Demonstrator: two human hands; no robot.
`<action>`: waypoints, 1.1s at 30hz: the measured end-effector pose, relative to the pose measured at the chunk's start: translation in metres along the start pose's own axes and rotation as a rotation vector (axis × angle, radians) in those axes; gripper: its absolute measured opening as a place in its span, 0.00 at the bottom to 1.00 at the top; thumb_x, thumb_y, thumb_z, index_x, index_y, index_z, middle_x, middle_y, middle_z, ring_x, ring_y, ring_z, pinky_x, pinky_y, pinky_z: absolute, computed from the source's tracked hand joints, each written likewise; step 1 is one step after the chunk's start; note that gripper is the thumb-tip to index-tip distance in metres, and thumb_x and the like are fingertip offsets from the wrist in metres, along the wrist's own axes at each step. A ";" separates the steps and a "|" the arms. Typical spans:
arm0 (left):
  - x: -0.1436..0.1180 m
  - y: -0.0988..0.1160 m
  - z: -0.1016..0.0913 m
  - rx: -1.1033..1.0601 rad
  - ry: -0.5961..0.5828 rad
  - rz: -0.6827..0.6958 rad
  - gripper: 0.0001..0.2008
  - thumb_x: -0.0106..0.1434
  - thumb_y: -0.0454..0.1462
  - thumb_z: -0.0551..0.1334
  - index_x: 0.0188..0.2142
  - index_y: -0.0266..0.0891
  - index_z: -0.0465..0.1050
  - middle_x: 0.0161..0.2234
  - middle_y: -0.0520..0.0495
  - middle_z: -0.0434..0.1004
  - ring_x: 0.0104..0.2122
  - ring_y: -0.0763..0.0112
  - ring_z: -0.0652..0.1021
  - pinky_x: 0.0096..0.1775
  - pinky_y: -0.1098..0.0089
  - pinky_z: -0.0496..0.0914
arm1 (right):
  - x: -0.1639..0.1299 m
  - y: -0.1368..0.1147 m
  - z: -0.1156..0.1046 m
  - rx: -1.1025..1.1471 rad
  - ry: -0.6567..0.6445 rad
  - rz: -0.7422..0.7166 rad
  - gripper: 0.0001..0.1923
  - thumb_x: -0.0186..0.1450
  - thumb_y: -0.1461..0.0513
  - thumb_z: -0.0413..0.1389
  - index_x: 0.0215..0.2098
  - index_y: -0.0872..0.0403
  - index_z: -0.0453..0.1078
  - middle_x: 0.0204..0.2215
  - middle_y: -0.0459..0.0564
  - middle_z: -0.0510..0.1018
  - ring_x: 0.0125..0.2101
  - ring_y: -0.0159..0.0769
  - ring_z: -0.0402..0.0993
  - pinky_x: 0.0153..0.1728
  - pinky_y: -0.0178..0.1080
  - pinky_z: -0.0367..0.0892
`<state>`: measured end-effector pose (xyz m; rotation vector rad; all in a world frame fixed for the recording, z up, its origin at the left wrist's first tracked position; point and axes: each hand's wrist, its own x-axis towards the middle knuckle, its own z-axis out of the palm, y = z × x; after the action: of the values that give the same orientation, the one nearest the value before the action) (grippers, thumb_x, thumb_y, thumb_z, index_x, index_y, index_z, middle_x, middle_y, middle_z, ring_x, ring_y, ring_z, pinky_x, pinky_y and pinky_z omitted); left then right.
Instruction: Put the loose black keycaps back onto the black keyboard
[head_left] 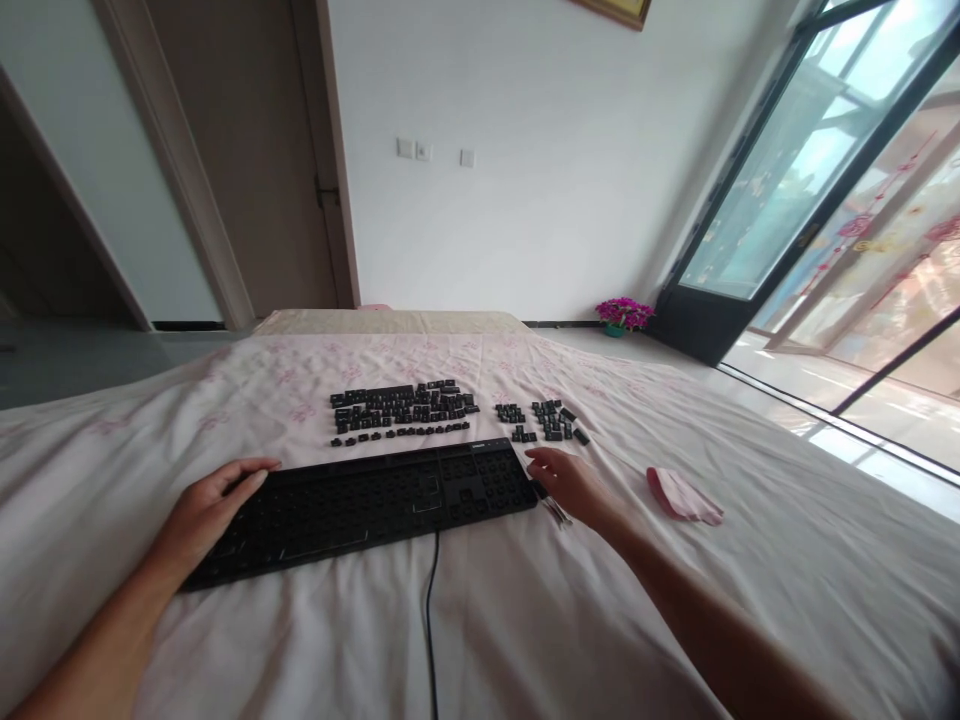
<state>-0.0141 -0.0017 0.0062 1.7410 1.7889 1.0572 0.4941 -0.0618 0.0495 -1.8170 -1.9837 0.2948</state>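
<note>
A black keyboard (pixel 352 510) with its keycaps off lies at a slant on the bedspread, its left end nearer to me. My left hand (pixel 217 500) is closed around its far left corner, thumb on top and fingers over the back edge. At the right end, my right hand (pixel 566 482) has its fingers bent against the keyboard's side edge; their undersides are hidden. Thin metal-ended tools (pixel 556 513) lie just under that hand. Loose black keycaps (pixel 405 408) sit in rows behind the keyboard, with a smaller group of keycaps (pixel 551 420) to their right.
The keyboard's cable (pixel 429 610) runs toward me over the wrinkled pale bedspread (pixel 315 640). A folded pink cloth (pixel 682 497) lies to the right. Beyond the bed are a wall, a brown door (pixel 247 150), a pot of magenta flowers (pixel 625 314) and a glass door.
</note>
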 end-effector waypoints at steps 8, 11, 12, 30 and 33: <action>0.000 0.004 0.006 -0.184 -0.090 0.028 0.23 0.59 0.52 0.59 0.46 0.38 0.75 0.47 0.44 0.79 0.50 0.56 0.75 0.56 0.61 0.63 | 0.002 -0.006 0.015 -0.169 -0.042 0.010 0.19 0.67 0.59 0.46 0.52 0.54 0.70 0.43 0.55 0.77 0.44 0.42 0.74 0.45 0.38 0.63; -0.002 0.006 0.010 -0.200 -0.093 0.051 0.23 0.59 0.51 0.60 0.46 0.38 0.76 0.47 0.43 0.79 0.49 0.56 0.75 0.55 0.61 0.64 | 0.002 -0.004 0.017 -0.164 -0.036 0.031 0.19 0.66 0.60 0.47 0.52 0.54 0.70 0.43 0.55 0.77 0.44 0.42 0.74 0.44 0.38 0.64; -0.002 0.007 0.011 -0.206 -0.087 0.058 0.23 0.59 0.51 0.60 0.46 0.38 0.76 0.46 0.43 0.79 0.49 0.56 0.76 0.55 0.61 0.65 | 0.001 -0.003 0.017 -0.155 -0.031 0.040 0.19 0.65 0.61 0.47 0.51 0.53 0.71 0.43 0.54 0.77 0.44 0.42 0.74 0.44 0.38 0.64; -0.008 0.012 0.012 -0.224 -0.046 0.071 0.21 0.60 0.50 0.59 0.44 0.38 0.77 0.45 0.43 0.80 0.47 0.58 0.77 0.54 0.61 0.66 | -0.029 0.036 0.016 0.062 -0.181 -0.095 0.39 0.51 0.68 0.51 0.63 0.50 0.58 0.54 0.55 0.68 0.53 0.45 0.66 0.52 0.43 0.64; -0.009 0.012 0.012 -0.234 -0.053 0.070 0.21 0.60 0.49 0.58 0.44 0.38 0.76 0.45 0.43 0.80 0.48 0.57 0.77 0.54 0.61 0.65 | -0.033 0.025 0.015 -0.091 -0.159 -0.096 0.38 0.53 0.69 0.48 0.63 0.52 0.58 0.50 0.56 0.69 0.49 0.43 0.69 0.51 0.43 0.63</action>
<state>0.0037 -0.0083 0.0063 1.6821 1.5144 1.1855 0.5109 -0.0889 0.0201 -1.7959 -2.2192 0.3342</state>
